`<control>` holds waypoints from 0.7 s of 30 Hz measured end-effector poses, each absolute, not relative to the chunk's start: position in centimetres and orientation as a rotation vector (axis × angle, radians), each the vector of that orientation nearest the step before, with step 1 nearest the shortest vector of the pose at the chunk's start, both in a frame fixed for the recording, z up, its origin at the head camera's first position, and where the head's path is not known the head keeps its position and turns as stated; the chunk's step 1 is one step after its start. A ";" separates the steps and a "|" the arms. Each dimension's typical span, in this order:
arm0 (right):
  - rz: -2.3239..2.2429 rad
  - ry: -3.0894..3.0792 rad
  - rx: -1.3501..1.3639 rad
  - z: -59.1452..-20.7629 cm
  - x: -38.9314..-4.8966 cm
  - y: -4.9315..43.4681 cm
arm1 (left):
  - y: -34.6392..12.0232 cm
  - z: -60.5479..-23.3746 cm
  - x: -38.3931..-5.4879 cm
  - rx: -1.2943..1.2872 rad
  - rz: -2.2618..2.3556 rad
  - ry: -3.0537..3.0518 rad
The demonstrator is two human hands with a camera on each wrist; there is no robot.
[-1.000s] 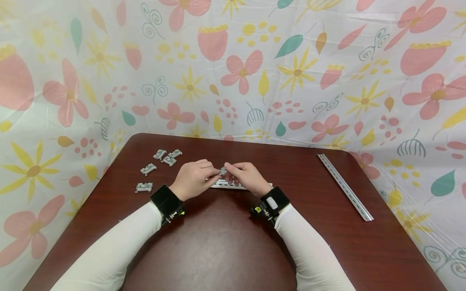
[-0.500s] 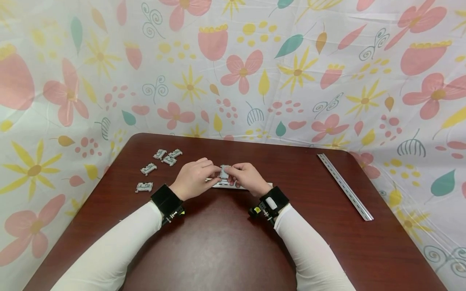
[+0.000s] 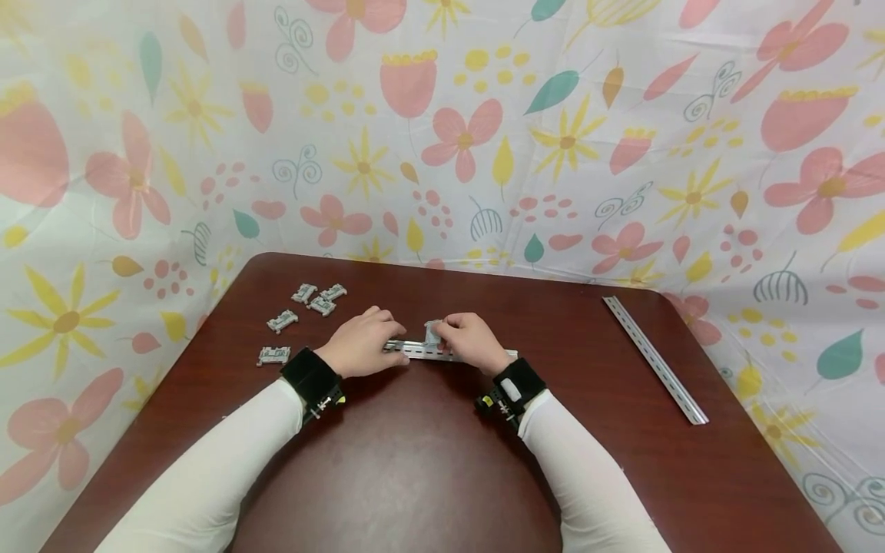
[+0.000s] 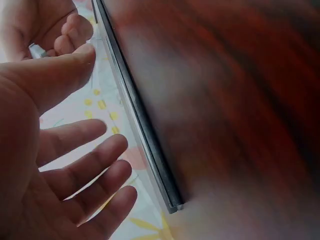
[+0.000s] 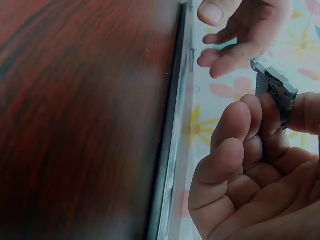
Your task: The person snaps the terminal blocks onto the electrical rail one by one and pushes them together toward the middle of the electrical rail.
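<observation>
My right hand point(image 3: 477, 343) pinches a grey terminal block point(image 3: 432, 333) between thumb and fingers. In the right wrist view the terminal block point(image 5: 276, 90) stands on edge in that pinch, the other fingers curled toward the palm. Below it in the head view, a slotted metal DIN rail point(image 3: 415, 351) lies across the table; part of its right side is hidden behind the hand. My left hand point(image 3: 362, 343) is at the rail's left end. The left wrist view shows the left hand's fingers point(image 4: 95, 162) spread and holding nothing, with the rail point(image 4: 145, 125) alongside.
Several loose terminal blocks point(image 3: 282, 321) lie on the table's left side. A second DIN rail point(image 3: 655, 359) rests at an angle on the right. Behind the dark wooden table point(image 3: 401, 461) hangs a flowered curtain point(image 3: 456, 215).
My left hand has let go of the terminal block and moved left to the rail's end. The right hand still pinches the block, now turned upright and lower over the rail.
</observation>
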State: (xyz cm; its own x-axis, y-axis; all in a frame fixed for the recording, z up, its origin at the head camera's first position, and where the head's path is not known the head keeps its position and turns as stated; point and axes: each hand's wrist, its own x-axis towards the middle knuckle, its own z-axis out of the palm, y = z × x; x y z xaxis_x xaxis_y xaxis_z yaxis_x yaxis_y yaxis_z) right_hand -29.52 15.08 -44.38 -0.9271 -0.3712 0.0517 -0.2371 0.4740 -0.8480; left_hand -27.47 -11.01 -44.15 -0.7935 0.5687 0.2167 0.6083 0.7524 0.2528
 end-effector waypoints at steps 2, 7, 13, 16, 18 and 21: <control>-1.414 2.608 -0.543 -44.3 -29.6 14.9 | -11.1 -44.1 -27.6 -0.948 -0.488 -2.851; -1.301 2.657 -0.559 -44.4 -29.9 14.1 | -11.3 -44.2 -27.9 -0.924 -0.505 -2.931; -1.060 2.780 -0.580 -44.2 -30.1 12.8 | -11.5 -44.7 -28.2 -0.914 -0.506 -2.955; -0.954 2.841 -0.584 -43.9 -30.2 12.1 | -11.6 -44.8 -28.3 -0.928 -0.516 -2.941; -0.903 2.860 -0.577 -43.9 -30.3 11.6 | -11.6 -44.9 -28.3 -0.938 -0.520 -2.932; -0.835 2.872 -0.545 -43.7 -30.3 10.9 | -11.6 -44.9 -28.2 -0.945 -0.505 -2.933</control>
